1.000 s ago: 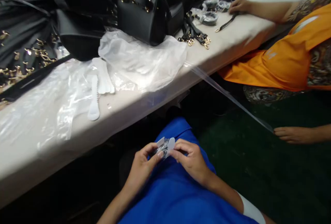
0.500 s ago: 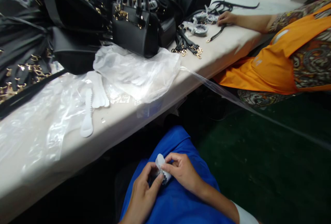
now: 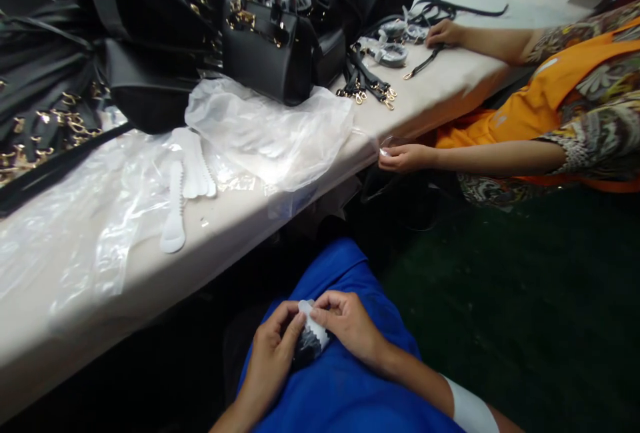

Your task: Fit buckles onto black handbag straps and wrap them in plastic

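Note:
Over my lap in blue cloth (image 3: 350, 380), both hands pinch a small white serrated strip (image 3: 315, 330). My left hand (image 3: 274, 346) holds its upper left edge between thumb and fingers. On the other side, my right hand (image 3: 353, 326) grips it near the top right. Beneath the strip, between my hands, lies a dark item in shiny clear wrap (image 3: 306, 349); its shape is partly hidden. More white serrated strips (image 3: 192, 165) rest on the table to the left, with a single one (image 3: 174, 213) lying nearest the edge.
Black handbags (image 3: 267, 50) crowd the pale table (image 3: 225, 233). Clear plastic bags (image 3: 270, 133) lie in front of them. Black straps with gold clips (image 3: 369, 80) are at the right. A co-worker's hand (image 3: 407, 158) is by the table edge, the other (image 3: 444, 33) on a strap.
My hands have shifted slightly, and more of the dark wrapped item shows below the strip. The co-worker's nearer hand has come into view at the table edge, where a long clear film hung before.

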Action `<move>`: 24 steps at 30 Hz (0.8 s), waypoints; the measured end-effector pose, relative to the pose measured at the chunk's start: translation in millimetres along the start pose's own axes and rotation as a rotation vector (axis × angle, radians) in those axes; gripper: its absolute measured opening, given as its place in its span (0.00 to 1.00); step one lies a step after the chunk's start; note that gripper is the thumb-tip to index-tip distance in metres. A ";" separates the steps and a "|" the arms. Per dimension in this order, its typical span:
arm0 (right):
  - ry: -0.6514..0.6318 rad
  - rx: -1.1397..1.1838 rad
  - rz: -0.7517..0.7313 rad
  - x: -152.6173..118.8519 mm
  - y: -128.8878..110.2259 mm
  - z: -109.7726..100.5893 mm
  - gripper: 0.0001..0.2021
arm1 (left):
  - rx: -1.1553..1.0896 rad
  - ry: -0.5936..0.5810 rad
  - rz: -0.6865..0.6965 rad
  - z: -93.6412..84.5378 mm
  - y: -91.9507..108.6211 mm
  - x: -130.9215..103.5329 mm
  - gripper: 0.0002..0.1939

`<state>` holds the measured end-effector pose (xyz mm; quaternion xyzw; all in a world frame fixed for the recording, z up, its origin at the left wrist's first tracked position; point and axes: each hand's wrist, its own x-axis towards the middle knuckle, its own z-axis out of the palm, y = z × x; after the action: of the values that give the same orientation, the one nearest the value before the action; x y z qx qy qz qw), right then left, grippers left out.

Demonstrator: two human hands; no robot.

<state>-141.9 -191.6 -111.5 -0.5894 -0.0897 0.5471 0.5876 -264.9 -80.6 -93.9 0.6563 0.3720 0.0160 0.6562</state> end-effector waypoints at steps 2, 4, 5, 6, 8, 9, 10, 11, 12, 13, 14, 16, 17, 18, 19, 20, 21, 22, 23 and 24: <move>0.005 0.022 -0.011 0.1 1.6 -1.1 0.21 | -0.038 -0.015 -0.012 0.5 0.9 0.4 0.17; 0.004 0.043 -0.024 0.2 2.7 -2.0 0.20 | -0.076 -0.026 -0.031 0.8 1.3 0.8 0.17; 0.000 0.048 -0.024 0.2 2.6 -2.1 0.20 | -0.095 -0.020 -0.044 1.0 1.1 0.9 0.16; -0.005 0.051 -0.020 0.1 2.2 -1.9 0.20 | -0.112 -0.008 -0.057 1.4 0.8 1.1 0.16; -0.018 0.049 0.002 -0.3 0.1 -0.9 0.20 | -0.139 0.031 -0.074 3.0 -0.2 1.1 0.16; -0.025 0.047 0.018 -0.4 -1.3 -0.2 0.20 | -0.144 0.055 -0.074 4.0 -0.5 0.9 0.16; -0.029 0.043 0.034 -0.5 -2.8 0.6 0.20 | -0.141 0.080 -0.065 5.2 -0.6 0.7 0.16; -0.030 0.036 0.048 -0.5 -4.2 1.3 0.21 | -0.133 0.103 -0.053 6.2 -0.3 0.4 0.16; -0.029 0.026 0.060 -0.4 -5.3 1.8 0.21 | -0.122 0.123 -0.039 7.2 0.3 -0.1 0.16; -0.027 0.012 0.070 -0.1 -6.1 2.2 0.21 | -0.110 0.138 -0.028 7.9 1.3 -0.7 0.16; -0.022 -0.001 0.076 0.3 -6.5 2.4 0.21 | -0.097 0.148 -0.022 8.4 2.4 -1.4 0.15; -0.014 -0.026 0.080 1.8 -6.1 2.3 0.22 | -0.071 0.156 -0.015 8.8 4.8 -3.1 0.15; -0.012 -0.041 0.079 2.7 -5.4 2.2 0.22 | -0.053 0.157 -0.013 8.9 5.7 -4.1 0.15; -0.012 -0.055 0.077 3.6 -4.3 2.0 0.22 | -0.031 0.158 -0.007 8.8 6.2 -5.0 0.15; -0.016 -0.068 0.074 4.6 -3.0 1.8 0.22 | -0.006 0.158 0.003 8.8 6.2 -6.0 0.15; -0.020 -0.082 0.072 5.5 -1.6 1.8 0.22 | 0.023 0.158 0.018 8.9 5.8 -6.9 0.15; -0.021 -0.094 0.068 6.2 -0.2 1.9 0.23 | 0.055 0.158 0.038 8.9 5.1 -7.8 0.14; -0.021 -0.102 0.064 6.7 1.2 2.1 0.23 | 0.090 0.158 0.064 8.9 4.1 -8.7 0.14; -0.018 -0.107 0.060 7.0 2.3 2.4 0.23 | 0.127 0.158 0.095 8.9 3.1 -9.5 0.13; -0.012 -0.108 0.056 7.1 3.3 2.8 0.23 | 0.164 0.160 0.130 8.7 2.2 -10.2 0.13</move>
<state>-143.1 -185.6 -117.1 -0.6194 -0.1061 0.5610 0.5389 -266.8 -92.9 -88.5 0.7271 0.3799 0.0800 0.5662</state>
